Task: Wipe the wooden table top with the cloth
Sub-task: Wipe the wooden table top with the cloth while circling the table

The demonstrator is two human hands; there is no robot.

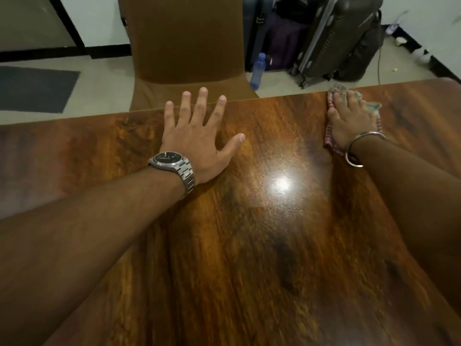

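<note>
**Item: cloth on table top, wiping in hand**

Your right hand [350,113] lies flat, palm down and fingers together, pressing the red-and-white checked cloth with a pale green patch [330,138] against the glossy dark-brown wooden table top [249,245]. The cloth sits at about 1 o'clock from you, up at the far edge of the table, bunched under the palm with its edges showing at the wrist and beyond the fingertips. It is pinned beneath the hand, not pinched between fingers.

Your left hand [199,138] is open, fingers spread, palm resting on the wood at about 11 o'clock; it holds nothing, and its fingertips reach the far edge. A steel wristwatch [172,161] sits on that wrist, a plain metal bangle [359,151] on the right.

Handling, as a judgement: the cloth looks thin, soft and light; it will crumple and ride up unless you keep the whole palm spread over its middle. The polished surface, which throws back a bright lamp glare, should let it slide easily. Press flat on the bulk, and gather the loose corners under your fingers.

Beyond the table at 12 o'clock: a brown moulded chair [184,41]; at 1 o'clock, on the floor, a blue plastic bottle [258,71] and dark suitcases [331,38].
</note>
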